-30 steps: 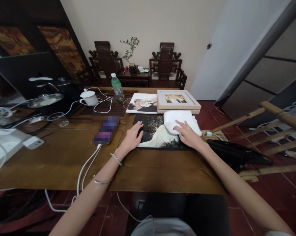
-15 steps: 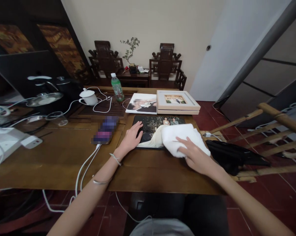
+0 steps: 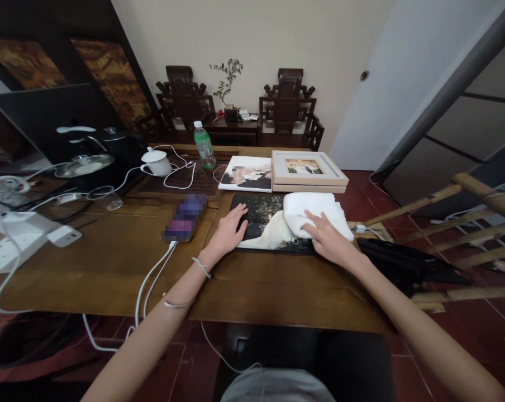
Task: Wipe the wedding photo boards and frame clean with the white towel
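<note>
A dark photo panel [image 3: 258, 215] with a pale flowing gown printed on it lies flat on the wooden table. My left hand [image 3: 229, 229] rests on its left edge, fingers stretched out and holding nothing. Over the panel's right part, my right hand [image 3: 330, 237] grips a folded white towel [image 3: 315, 206], pressing it down with the fingers on top. The towel hides the panel's upper right side and hangs past its right edge.
Behind the panel lie a white-edged photo [image 3: 246, 173] and stacked pale frames [image 3: 309, 170]. Leftward are a phone [image 3: 185, 216] with a cable, a green-labelled bottle [image 3: 205, 148], a lidded white cup [image 3: 157, 163] and a power strip [image 3: 15, 240]. A bamboo chair [image 3: 479, 229] stands right.
My right hand has moved the towel away from me, up the panel, covering the printed couple and baring its lower right part. My left hand stays at the left edge.
</note>
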A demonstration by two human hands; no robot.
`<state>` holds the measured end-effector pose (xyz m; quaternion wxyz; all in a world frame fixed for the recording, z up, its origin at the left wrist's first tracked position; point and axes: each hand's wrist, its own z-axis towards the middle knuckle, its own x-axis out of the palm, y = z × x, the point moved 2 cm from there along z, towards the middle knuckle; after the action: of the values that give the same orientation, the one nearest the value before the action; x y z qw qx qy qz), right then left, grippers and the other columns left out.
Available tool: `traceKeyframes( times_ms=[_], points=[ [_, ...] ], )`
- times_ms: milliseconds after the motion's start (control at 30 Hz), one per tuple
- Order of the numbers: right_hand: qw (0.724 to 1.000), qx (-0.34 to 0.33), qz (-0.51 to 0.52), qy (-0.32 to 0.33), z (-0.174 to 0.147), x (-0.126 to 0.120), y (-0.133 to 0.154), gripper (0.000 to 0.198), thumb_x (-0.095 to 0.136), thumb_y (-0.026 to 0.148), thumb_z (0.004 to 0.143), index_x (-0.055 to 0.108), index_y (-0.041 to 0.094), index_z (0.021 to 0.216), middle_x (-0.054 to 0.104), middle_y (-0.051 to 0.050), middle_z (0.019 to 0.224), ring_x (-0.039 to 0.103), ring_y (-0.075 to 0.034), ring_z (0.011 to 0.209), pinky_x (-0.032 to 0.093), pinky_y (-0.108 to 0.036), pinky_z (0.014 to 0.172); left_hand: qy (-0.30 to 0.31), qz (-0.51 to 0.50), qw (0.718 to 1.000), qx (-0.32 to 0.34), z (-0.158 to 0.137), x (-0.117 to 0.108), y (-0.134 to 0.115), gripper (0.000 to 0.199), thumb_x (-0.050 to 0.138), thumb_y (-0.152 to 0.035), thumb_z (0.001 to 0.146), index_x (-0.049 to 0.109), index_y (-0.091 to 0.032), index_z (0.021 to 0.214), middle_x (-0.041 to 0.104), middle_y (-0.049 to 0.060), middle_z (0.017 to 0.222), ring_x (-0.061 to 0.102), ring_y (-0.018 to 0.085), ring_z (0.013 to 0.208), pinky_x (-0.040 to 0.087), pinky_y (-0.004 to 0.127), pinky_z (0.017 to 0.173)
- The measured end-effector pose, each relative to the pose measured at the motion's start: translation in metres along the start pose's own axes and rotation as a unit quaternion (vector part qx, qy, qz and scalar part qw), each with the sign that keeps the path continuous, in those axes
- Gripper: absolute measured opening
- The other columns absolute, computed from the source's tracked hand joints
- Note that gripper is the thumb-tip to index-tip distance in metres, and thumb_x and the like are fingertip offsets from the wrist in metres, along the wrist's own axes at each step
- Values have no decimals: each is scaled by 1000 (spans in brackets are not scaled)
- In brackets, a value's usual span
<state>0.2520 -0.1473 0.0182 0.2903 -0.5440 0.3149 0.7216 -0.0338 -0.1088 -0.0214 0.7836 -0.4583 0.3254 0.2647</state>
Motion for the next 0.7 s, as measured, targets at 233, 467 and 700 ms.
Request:
traceKeyframes(
  times_ms=[233, 467, 700],
  points=[
    [998, -44, 6, 36, -65, -12, 57, 50, 37, -6, 60, 60, 17, 98, 44, -14, 143, 19, -31, 141, 20, -64, 110, 1, 6, 1000, 9, -1, 1, 1, 35, 41, -25, 91, 52, -16, 123, 47, 13, 142, 36, 24, 137, 32, 49, 111],
    [999, -22, -6, 48, -36, -15, 34, 51, 39, -4, 64, 57, 17, 107, 49, -18, 137, 35, -28, 135, 29, -56, 108, 10, 9, 1000, 5, -1, -1, 0, 36, 40, -25, 92, 52, -13, 124, 45, 15, 143, 36, 25, 137, 33, 49, 110],
    [1000, 6, -29, 7, 31, -13, -30, 50, 35, -1, 64, 56, 17, 106, 62, -16, 117, 52, -31, 118, 37, -55, 98, 10, 4, 1000, -2, 0, -1, 0, 38, 40, -25, 92, 49, -15, 128, 45, 13, 144, 36, 24, 137, 32, 50, 111]
  ],
)
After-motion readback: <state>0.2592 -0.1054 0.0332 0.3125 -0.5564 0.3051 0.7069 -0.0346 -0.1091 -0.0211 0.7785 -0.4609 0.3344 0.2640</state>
